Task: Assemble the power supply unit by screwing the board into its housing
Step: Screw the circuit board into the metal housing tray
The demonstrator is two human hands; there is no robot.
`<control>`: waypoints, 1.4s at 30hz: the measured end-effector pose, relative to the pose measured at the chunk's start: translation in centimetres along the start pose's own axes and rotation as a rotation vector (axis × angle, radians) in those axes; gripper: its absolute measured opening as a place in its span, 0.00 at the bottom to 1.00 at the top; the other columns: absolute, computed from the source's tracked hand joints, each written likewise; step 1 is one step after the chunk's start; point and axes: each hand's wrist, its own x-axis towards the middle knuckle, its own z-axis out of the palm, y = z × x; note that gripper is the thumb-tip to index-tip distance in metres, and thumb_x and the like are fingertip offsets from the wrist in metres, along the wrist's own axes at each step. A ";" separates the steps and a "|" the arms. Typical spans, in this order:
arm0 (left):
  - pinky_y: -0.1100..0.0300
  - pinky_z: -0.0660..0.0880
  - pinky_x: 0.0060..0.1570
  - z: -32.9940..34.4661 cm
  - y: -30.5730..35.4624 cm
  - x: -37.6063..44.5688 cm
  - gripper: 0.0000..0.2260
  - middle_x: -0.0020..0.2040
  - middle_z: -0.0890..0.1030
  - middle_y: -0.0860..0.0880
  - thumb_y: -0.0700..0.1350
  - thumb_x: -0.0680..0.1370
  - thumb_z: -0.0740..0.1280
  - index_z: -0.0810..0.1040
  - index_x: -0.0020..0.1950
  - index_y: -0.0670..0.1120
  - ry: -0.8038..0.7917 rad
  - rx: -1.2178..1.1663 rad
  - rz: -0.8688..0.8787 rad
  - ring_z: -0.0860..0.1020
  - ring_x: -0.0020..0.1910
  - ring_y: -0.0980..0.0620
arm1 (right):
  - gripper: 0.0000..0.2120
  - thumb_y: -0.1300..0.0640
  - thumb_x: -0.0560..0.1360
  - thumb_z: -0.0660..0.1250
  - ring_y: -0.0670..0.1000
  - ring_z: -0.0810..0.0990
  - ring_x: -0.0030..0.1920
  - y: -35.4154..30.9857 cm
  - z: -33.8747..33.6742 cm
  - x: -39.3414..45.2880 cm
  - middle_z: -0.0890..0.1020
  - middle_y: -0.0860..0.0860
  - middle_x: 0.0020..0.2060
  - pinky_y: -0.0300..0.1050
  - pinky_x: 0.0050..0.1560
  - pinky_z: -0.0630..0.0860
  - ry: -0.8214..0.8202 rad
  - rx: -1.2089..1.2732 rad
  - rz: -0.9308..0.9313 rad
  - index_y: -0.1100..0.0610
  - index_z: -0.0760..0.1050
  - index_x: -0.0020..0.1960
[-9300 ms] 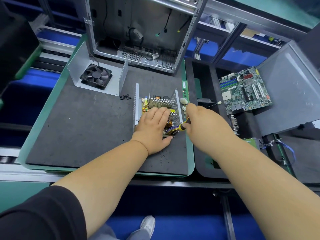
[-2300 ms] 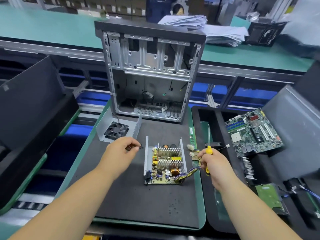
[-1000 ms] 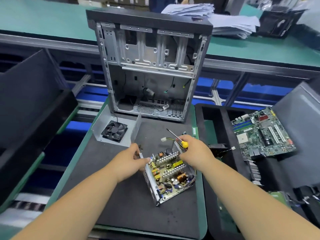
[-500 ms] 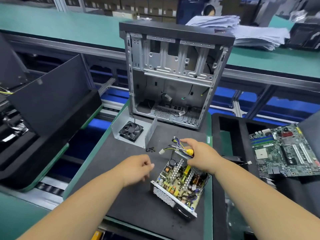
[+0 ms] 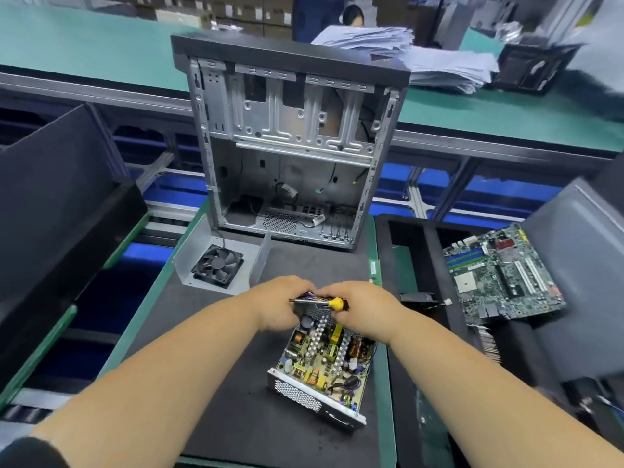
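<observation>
An open case (image 5: 290, 146) stands at the back of the mat (image 5: 216, 332). The housing (image 5: 320, 400), board (image 5: 324, 359) inside, lies tilted at the mat's right. Above its far end the hands meet: the right hand (image 5: 364, 312) grips the screwdriver (image 5: 320, 302); the left hand (image 5: 280, 305) curls at its tip, its grasp unclear.

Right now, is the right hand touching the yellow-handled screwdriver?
Touching. The head view shows the right hand wrapped round the screwdriver, its yellow handle poking from the fingers.
</observation>
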 end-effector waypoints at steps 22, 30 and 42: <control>0.54 0.73 0.48 0.9 -1.7 0.0 0.07 0.49 0.78 0.47 0.53 0.82 0.60 0.75 0.51 0.53 0.029 -0.326 -0.100 0.78 0.47 0.47 | 0.38 0.43 0.75 0.67 0.54 0.76 0.60 -0.2 1.2 -3.6 0.67 0.52 0.71 0.49 0.55 0.74 0.123 0.169 0.372 0.45 0.53 0.79; 0.58 0.66 0.33 1.0 -0.7 1.1 0.14 0.38 0.76 0.51 0.57 0.78 0.66 0.66 0.39 0.52 0.077 -0.051 -0.112 0.74 0.37 0.54 | 0.11 0.57 0.72 0.68 0.56 0.79 0.45 1.2 0.5 -5.1 0.76 0.55 0.49 0.45 0.40 0.74 0.038 0.043 0.552 0.57 0.74 0.53; 0.53 0.75 0.45 1.2 -2.3 -2.3 0.16 0.41 0.81 0.46 0.56 0.76 0.69 0.73 0.44 0.44 0.110 -0.200 -0.275 0.79 0.42 0.47 | 0.09 0.57 0.76 0.70 0.58 0.81 0.52 0.8 -1.3 -0.4 0.83 0.58 0.50 0.51 0.53 0.79 0.019 0.035 0.502 0.60 0.81 0.54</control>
